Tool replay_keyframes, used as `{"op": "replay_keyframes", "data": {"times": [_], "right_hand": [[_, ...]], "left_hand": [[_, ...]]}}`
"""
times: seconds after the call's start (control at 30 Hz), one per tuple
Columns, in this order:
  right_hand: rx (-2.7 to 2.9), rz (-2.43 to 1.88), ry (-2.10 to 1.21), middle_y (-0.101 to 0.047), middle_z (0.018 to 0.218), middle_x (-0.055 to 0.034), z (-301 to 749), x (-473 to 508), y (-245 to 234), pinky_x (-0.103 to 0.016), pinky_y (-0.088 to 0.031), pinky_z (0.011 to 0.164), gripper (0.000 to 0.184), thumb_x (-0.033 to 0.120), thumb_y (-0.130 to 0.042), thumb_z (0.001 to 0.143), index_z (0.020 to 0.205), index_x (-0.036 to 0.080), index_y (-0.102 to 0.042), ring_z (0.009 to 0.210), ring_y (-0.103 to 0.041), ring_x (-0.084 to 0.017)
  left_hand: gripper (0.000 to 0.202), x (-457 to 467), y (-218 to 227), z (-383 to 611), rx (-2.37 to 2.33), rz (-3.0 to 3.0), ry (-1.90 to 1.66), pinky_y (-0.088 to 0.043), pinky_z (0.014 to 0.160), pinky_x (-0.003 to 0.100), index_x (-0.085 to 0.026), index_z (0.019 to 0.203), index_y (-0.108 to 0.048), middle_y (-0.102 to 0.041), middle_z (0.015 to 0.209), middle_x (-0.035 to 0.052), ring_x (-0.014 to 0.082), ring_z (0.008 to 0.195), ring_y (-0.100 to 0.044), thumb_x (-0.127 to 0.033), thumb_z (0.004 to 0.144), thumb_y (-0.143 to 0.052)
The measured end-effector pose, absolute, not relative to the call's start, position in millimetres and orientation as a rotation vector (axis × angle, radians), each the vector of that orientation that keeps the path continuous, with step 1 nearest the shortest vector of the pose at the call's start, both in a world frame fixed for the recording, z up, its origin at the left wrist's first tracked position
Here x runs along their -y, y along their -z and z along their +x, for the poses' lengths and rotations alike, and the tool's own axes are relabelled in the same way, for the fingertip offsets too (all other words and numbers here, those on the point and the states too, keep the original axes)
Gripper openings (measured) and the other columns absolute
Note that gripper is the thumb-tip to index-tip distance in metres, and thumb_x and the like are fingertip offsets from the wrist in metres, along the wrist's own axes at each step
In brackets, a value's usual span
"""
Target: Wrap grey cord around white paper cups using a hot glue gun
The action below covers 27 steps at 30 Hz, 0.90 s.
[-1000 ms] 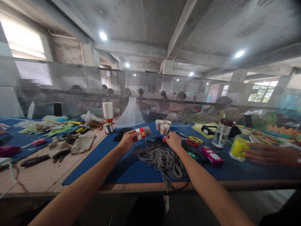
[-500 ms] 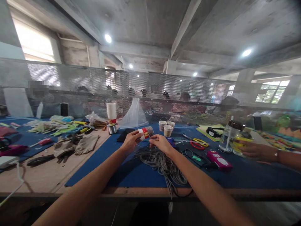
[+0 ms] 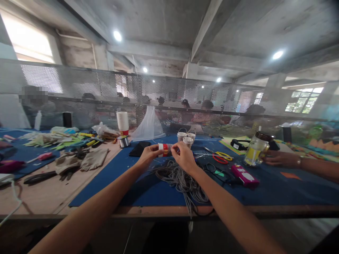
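Observation:
My left hand (image 3: 148, 154) is closed round a small paper cup (image 3: 163, 149) with a red and white band, held on its side above the blue mat (image 3: 124, 176). My right hand (image 3: 183, 157) meets the cup's open end, fingers curled and pinched against it; whether they hold anything of their own is hidden. Just below both hands a tangled pile of grey cord (image 3: 180, 178) lies on the mat. Three small cups with wire handles (image 3: 185, 138) stand right behind my hands.
Scissors with yellow and red handles (image 3: 221, 157) and a pink device (image 3: 244, 175) lie to the right. Another person's hand (image 3: 277, 158) holds a glass jar (image 3: 254, 151). A cup stack (image 3: 122, 124), gloves (image 3: 84, 160) and tools lie left. A mesh screen (image 3: 79, 95) runs behind.
My right hand came left from the small cups to the held cup's open end. The other person's hand carried the jar left and back. The view shifted a little.

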State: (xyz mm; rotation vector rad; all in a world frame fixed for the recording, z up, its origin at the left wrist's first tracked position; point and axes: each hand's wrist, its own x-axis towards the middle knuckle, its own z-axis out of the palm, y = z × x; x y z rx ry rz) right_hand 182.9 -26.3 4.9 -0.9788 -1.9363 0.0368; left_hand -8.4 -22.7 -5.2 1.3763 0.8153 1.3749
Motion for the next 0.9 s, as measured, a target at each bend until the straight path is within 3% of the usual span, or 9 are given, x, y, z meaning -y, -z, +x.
{"op": "replay_keyframes", "data": {"times": [0.37,0.9], "right_hand": [[1.932,-0.966,-0.071,-0.067,0.091,-0.0027,184.1,26.1,-7.6,-0.024,-0.044,0.07,0.016,0.031,-0.052,0.091,0.093,0.021,-0.064,0.078,-0.061,-0.015],[1.9,-0.961,-0.074,-0.067,0.089,-0.0031,185.2,18.8,-4.3,-0.024,-0.044,0.07,0.016,0.031,-0.053,0.091,0.09,0.02,-0.064,0.076,-0.06,-0.015]], "left_hand": [[0.027,33.9,-4.4,-2.2,-0.848,1.41,-1.347,-0.049,0.075,0.031,-0.015,0.086,-0.078,-0.075,0.085,0.0088,0.0228,0.075,-0.068,-0.027,0.062,-0.082],[0.024,32.8,-2.1,-3.4,-0.879,1.49,-1.301,-0.048,0.077,0.031,-0.015,0.088,-0.077,-0.074,0.085,0.0076,0.0222,0.076,-0.066,-0.025,0.066,-0.076]]}}
